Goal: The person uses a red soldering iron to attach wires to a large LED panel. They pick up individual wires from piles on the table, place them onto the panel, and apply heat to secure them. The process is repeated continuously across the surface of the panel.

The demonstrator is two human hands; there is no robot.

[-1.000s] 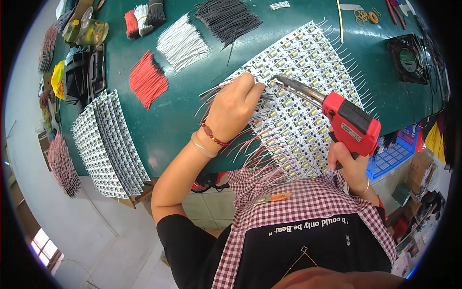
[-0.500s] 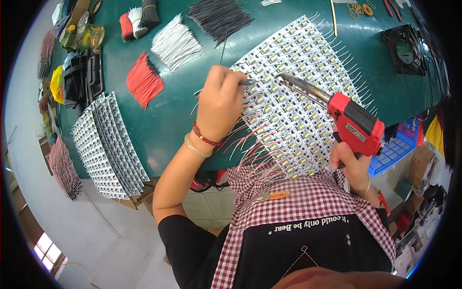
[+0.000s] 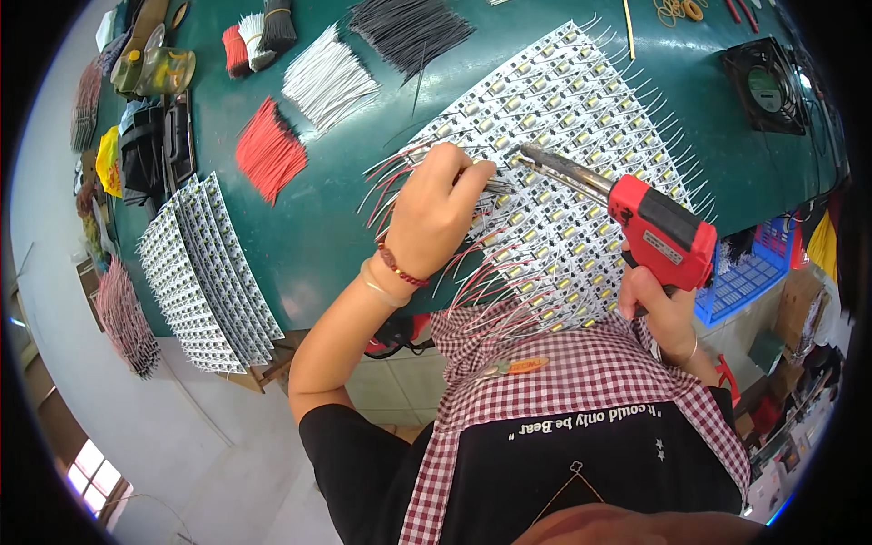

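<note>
A red plastic soldering gun (image 3: 661,238) with a matt black panel sits in the right hand (image 3: 661,307); its long barrel looks like dull grey metal, darkened toward the tip. Under the left hand (image 3: 434,216) lies a white panel of circuit strips (image 3: 581,136), semi-glossy, dotted with small shiny components. Thin red and white plastic-coated wires (image 3: 490,291) fan out beside that wrist. Beyond the left hand the dark green table top (image 3: 318,227) looks smooth and matt. A red-and-white checked cloth apron (image 3: 581,381) shows below both hands.

A dark green counter (image 3: 363,227) carries a wide sheet of small white circuit boards (image 3: 563,182) along its near edge. Bundles of red wires (image 3: 270,150), white wires (image 3: 329,84) and black wires (image 3: 409,27) lie toward the far edge, a stack of board strips (image 3: 209,272) overhangs the near left corner, and a black fan (image 3: 767,86) sits at the far right.
</note>
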